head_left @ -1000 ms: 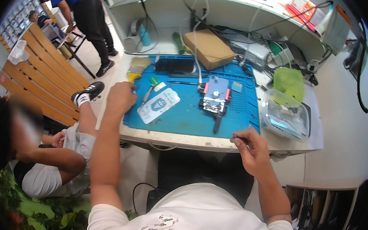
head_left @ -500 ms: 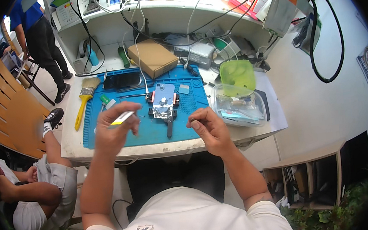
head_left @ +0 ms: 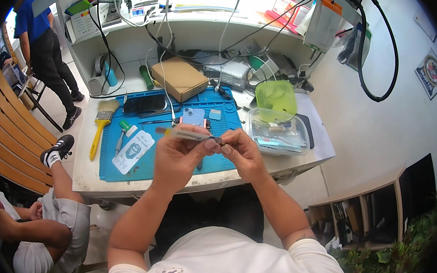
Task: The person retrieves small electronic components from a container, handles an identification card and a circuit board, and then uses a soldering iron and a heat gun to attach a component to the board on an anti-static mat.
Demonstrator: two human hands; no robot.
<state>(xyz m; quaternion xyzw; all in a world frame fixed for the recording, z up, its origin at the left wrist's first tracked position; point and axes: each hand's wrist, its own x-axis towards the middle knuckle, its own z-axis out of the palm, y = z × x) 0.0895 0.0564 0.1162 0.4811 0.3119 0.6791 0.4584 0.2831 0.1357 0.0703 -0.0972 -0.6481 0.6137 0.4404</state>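
My left hand is closed around a slim, pale tool with a yellow part, held slantwise above the mat; its exact kind is unclear. At the tool's dark right end, my right hand pinches with thumb and fingers, meeting the left fingertips. Whatever small thing lies in that pinch is too hidden to name. Behind my hands, a blue phone sits in a clamp-like holder on the blue work mat. Its lower part is covered by my hands.
Left on the mat lie a white printed card and a yellow-handled brush. A dark phone and cardboard box stand farther back. Right is a clear plastic tub with a green lid. Cables hang overhead; a seated person is at left.
My left hand has moved right with the tool and now meets the right hand in front of the phone. The white card has come into sight. The view has shifted slightly.
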